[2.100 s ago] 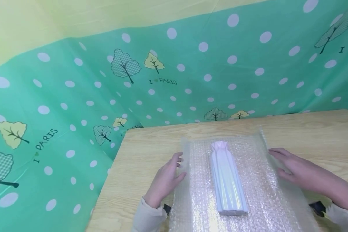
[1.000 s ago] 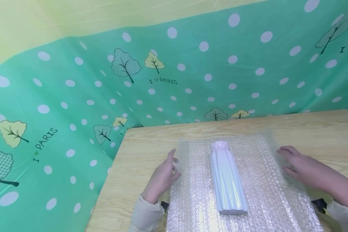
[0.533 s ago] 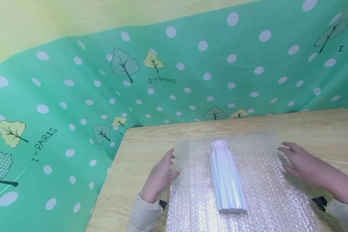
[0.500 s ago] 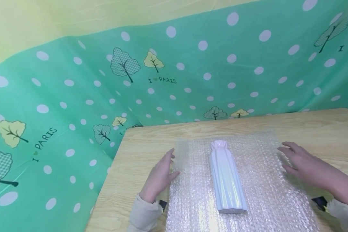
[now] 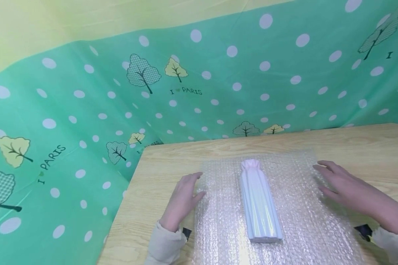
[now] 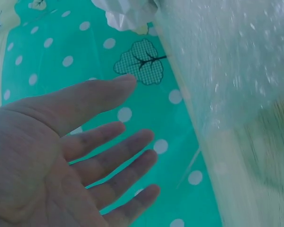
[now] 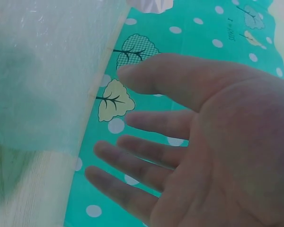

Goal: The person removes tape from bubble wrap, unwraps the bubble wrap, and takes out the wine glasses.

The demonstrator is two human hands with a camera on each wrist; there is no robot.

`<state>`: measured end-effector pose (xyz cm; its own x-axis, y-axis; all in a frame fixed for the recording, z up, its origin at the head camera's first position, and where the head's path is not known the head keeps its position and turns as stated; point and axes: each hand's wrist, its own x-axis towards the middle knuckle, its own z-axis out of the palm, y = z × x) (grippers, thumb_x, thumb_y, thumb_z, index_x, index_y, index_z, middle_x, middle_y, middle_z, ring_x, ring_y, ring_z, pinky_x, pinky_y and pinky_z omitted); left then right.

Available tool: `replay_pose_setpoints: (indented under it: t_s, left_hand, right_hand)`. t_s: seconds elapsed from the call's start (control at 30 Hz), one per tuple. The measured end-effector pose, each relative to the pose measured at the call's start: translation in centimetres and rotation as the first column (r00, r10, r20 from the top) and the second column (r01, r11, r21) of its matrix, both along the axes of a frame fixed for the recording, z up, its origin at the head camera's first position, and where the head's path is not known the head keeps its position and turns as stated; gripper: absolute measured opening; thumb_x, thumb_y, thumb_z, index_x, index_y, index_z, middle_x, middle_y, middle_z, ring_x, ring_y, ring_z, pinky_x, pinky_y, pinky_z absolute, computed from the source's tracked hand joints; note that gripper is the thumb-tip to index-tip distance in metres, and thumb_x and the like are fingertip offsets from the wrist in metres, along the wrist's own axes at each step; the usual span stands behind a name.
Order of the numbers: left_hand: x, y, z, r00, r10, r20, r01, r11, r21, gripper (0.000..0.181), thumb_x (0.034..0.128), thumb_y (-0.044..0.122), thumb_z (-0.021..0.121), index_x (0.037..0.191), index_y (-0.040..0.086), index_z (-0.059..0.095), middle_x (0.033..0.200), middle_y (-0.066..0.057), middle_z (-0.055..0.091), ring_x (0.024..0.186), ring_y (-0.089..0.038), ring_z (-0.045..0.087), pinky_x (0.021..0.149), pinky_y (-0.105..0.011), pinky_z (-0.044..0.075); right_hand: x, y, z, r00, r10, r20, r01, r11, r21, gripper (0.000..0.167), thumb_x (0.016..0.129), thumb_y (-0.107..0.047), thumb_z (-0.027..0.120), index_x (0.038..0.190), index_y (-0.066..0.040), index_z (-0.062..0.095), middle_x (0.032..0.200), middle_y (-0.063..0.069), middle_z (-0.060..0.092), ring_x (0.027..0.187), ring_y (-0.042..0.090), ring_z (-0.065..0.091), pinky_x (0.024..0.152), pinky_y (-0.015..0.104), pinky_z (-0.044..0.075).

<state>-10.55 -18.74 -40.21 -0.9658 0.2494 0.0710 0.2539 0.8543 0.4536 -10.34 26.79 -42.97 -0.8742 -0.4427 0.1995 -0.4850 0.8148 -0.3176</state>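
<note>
Left hand [image 5: 181,198], nine o'clock: fingers spread, loosely bent, holding nothing. Right hand [image 5: 343,186], three o'clock: likewise. Between them: one pleated vase [image 5: 261,206], lying flat, neck toward twelve, mouth's interior unseen; probably stiff, slippery, breakable (ceramic or plastic, cannot tell), best held round mid-body. Beneath: bubble wrap [image 5: 298,202], likely light and limp; fingertip contact with it unclear, near edge cut off at six o'clock. Under all: table [image 5: 170,165]. Beyond, twelve o'clock: patterned cloth [image 5: 215,117].
</note>
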Motion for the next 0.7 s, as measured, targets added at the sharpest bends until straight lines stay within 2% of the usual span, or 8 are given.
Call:
replay_pose_setpoints:
  t_s: [0.43,0.7]
  left_hand:
    - [0.3,1.3,0.5,0.997,-0.066,-0.026,0.067,0.998,0.02,0.06,0.0937,0.03,0.068,0.146,0.01,0.047,0.145,-0.009,0.053,0.132,-0.028,0.051,0.111,-0.048,0.043]
    - [0.1,2.2,0.5,0.997,-0.073,-0.006,0.073,0.997,0.02,0.062,0.0945,0.031,0.067,0.148,0.009,0.044,0.143,-0.01,0.054,0.126,-0.027,0.055,0.107,-0.046,0.047]
  right_hand:
    - [-0.3,-0.8,0.8,1.0,0.002,0.018,-0.002,0.999,-0.033,0.064,0.091,-0.014,0.071,0.14,0.012,0.039,0.139,0.034,0.039,0.119,0.051,0.047,0.089,0.067,0.048]
    - [-0.7,-2.1,1.7,0.998,0.009,0.061,-0.005,0.997,-0.077,0.066,0.093,-0.017,0.07,0.143,0.011,0.037,0.142,0.034,0.037,0.123,0.053,0.044,0.092,0.068,0.045]
